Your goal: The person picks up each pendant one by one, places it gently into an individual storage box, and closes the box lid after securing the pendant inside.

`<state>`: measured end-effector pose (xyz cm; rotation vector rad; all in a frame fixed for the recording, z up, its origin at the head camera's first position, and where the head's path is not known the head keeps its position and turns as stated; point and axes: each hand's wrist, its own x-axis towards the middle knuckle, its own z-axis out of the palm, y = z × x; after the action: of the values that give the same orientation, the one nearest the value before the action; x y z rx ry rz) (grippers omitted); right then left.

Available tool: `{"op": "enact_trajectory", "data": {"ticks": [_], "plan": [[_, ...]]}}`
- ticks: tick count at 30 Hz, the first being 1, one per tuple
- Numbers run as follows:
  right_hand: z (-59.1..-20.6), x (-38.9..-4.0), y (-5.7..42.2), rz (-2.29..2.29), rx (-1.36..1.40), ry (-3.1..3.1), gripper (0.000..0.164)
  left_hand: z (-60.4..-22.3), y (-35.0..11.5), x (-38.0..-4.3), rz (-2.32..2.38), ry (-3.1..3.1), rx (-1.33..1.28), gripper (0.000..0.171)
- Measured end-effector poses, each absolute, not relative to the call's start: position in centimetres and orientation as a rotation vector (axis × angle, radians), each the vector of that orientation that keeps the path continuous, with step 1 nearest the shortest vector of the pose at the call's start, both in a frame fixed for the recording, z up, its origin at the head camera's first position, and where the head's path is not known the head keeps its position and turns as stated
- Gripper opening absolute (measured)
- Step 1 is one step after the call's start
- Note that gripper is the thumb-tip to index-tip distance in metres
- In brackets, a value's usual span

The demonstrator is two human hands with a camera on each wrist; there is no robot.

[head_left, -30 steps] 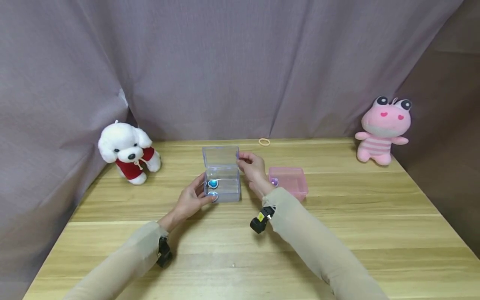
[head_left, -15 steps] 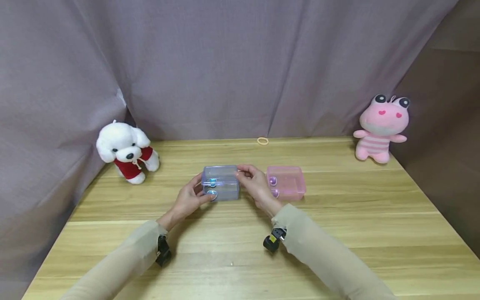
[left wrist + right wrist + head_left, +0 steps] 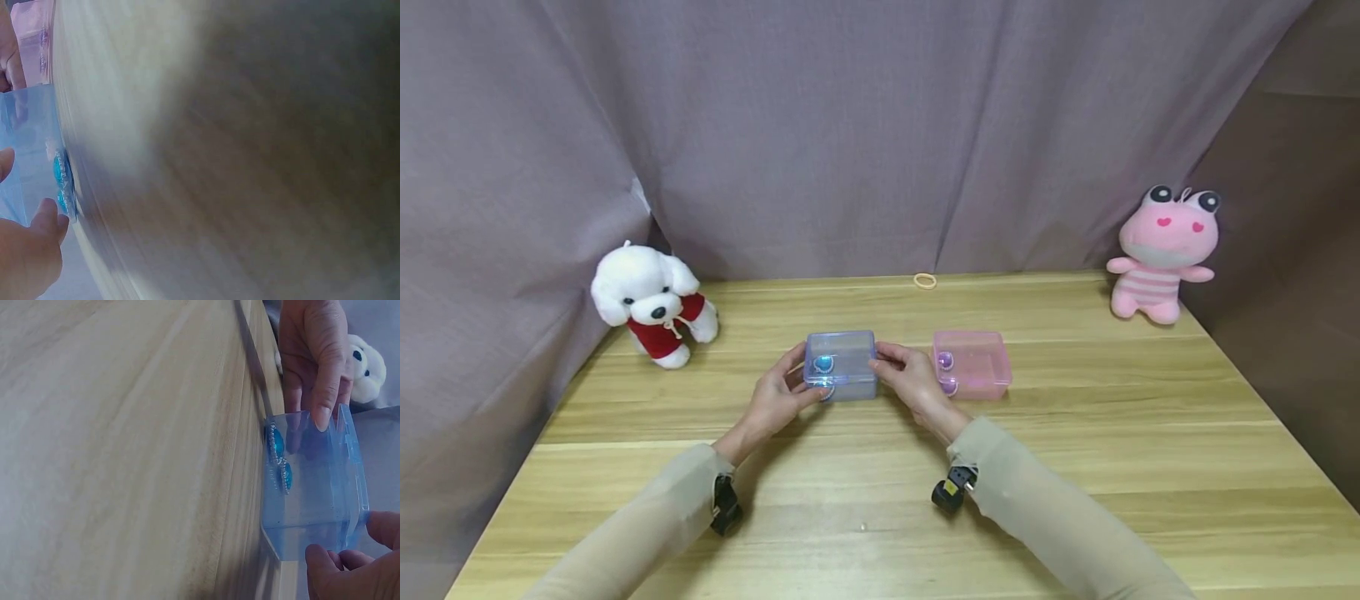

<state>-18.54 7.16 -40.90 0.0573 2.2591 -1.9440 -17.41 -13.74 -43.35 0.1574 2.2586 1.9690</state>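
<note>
A clear blue plastic box (image 3: 853,352) stands on the wooden table, its hinged lid (image 3: 354,462) lowered but slightly ajar at one edge in the right wrist view. Inside, toward the left end, lie two blue gems with silvery beaded rims (image 3: 823,363). My left hand (image 3: 773,402) grips the box's left end, thumb at the front and fingers behind. At the right end, my right hand (image 3: 916,385) holds the box and lid edge between thumb and fingers. Just right of that hand sits a clear pink box (image 3: 988,364) with two purple gems (image 3: 946,361) inside, its lid down.
A white plush dog (image 3: 651,304) in a red top stands at the back left, and a pink plush frog (image 3: 1163,254) at the back right. A small pale ring (image 3: 925,282) lies near the table's rear edge, before a grey curtain (image 3: 805,150).
The blue box's lid has swung down from upright onto the box. My right hand came down with it, then lower along the right end. The left hand has stayed in place.
</note>
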Motion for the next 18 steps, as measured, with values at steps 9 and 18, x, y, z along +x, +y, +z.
{"op": "enact_trajectory", "data": {"ticks": [9, 18], "plan": [[-40.85, -18.42, 7.09, -1.965, 0.065, 2.225, 0.048, -43.27, -13.8, -17.28, 1.95, 2.291, 0.186, 0.086], [-41.05, -18.25, 7.24, -1.9, 0.007, 2.272, 0.049, -43.36, -13.98, -17.33, 1.931, 2.306, 0.201, 0.084]]}}
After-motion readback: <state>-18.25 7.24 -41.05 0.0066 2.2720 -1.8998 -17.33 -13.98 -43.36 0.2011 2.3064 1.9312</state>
